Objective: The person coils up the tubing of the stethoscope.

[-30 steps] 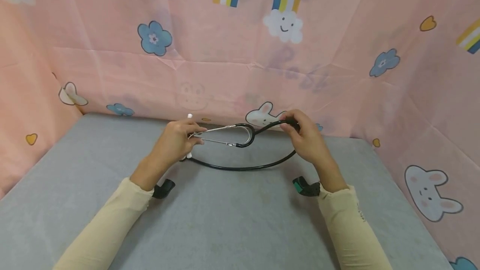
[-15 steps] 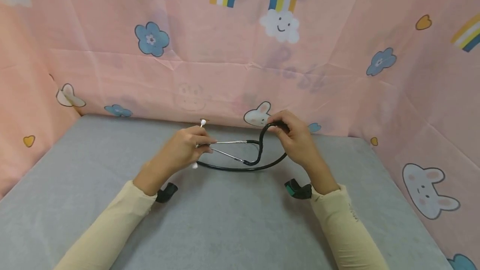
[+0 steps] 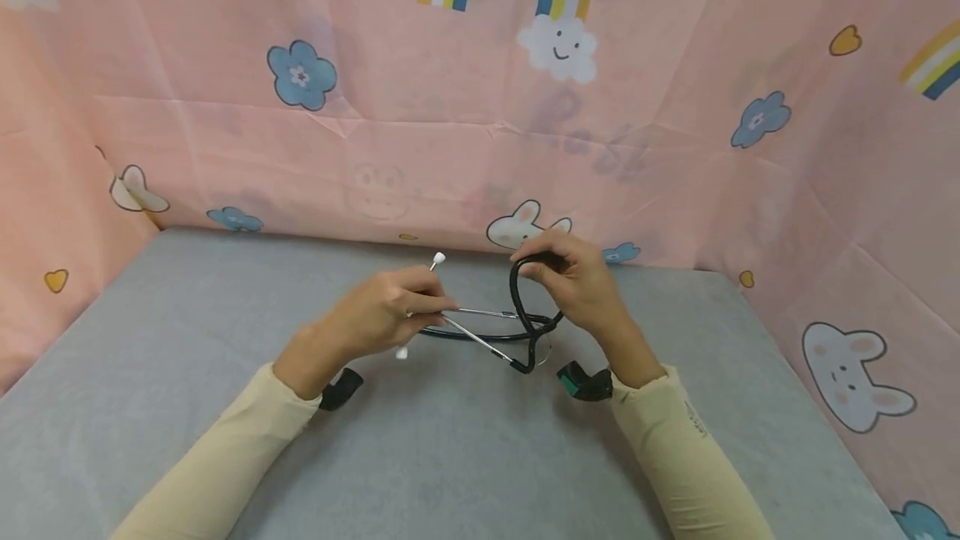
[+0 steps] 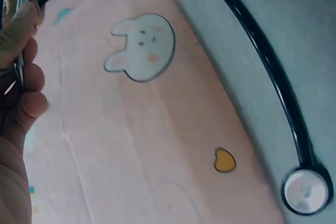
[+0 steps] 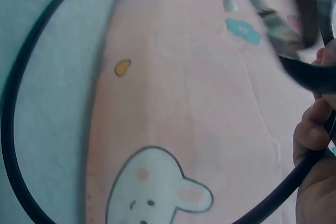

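Note:
Both hands hold up a black stethoscope (image 3: 522, 298) over the grey table. My left hand (image 3: 390, 307) pinches its two metal ear tubes (image 3: 480, 340) near the white eartips (image 3: 438, 258), which poke out above and below the fingers. My right hand (image 3: 573, 273) grips the black tubing, which bends over in a loop beside the fork of the ear tubes. In the left wrist view the round silver chest piece (image 4: 307, 191) lies at the end of the tubing on the table. The left hand hides it in the head view.
The grey tabletop (image 3: 465, 457) ends at a pink printed curtain (image 3: 420, 132) at the back and sides. A black wrist-camera mount (image 3: 341, 390) shows at the left cuff, another mount (image 3: 585, 382) at the right cuff.
The two hands have come closer together. The fork of the ear tubes has swung down and toward me, and the tubing has folded into a loop at the right hand.

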The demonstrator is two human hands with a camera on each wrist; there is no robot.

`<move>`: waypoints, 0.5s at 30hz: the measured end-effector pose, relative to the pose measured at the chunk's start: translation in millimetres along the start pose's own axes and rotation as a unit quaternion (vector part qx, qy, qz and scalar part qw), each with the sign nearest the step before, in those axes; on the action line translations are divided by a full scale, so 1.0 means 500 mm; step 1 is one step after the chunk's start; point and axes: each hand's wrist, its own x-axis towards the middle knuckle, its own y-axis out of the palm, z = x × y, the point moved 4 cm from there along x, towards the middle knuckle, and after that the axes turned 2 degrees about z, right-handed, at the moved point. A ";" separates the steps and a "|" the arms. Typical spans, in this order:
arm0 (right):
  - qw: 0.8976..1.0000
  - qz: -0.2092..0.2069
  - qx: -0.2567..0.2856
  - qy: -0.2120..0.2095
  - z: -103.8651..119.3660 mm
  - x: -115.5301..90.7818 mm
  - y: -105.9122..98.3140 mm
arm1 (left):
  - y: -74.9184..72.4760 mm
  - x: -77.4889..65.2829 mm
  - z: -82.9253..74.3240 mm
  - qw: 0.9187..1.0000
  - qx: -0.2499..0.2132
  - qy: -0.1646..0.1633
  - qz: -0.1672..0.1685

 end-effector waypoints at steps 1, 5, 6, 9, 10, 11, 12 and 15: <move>1.000 -0.002 0.010 -0.002 0.000 0.000 0.002 | 0.000 0.003 -0.004 1.000 -0.006 0.006 -0.001; 0.998 -0.007 0.064 -0.005 -0.004 0.000 0.013 | 0.000 0.012 -0.019 0.999 -0.015 0.027 -0.011; 0.997 -0.007 0.071 -0.004 -0.006 0.000 0.017 | 0.000 0.014 -0.022 0.999 -0.014 0.033 -0.016; 0.996 -0.006 0.091 0.016 -0.009 0.001 0.031 | -0.004 0.019 -0.029 0.998 -0.019 0.050 -0.041; 0.995 -0.007 0.096 0.030 -0.008 0.001 0.036 | -0.006 0.021 -0.031 0.997 -0.024 0.055 -0.054; 0.994 -0.010 0.100 0.043 -0.008 0.001 0.042 | -0.007 0.021 -0.032 0.996 -0.031 0.059 -0.067; 0.993 -0.014 0.106 0.057 -0.008 0.000 0.048 | -0.008 0.021 -0.033 0.994 -0.039 0.061 -0.080; 0.984 -0.028 0.158 0.078 -0.004 0.001 0.067 | -0.008 0.023 -0.034 0.990 -0.060 0.056 -0.118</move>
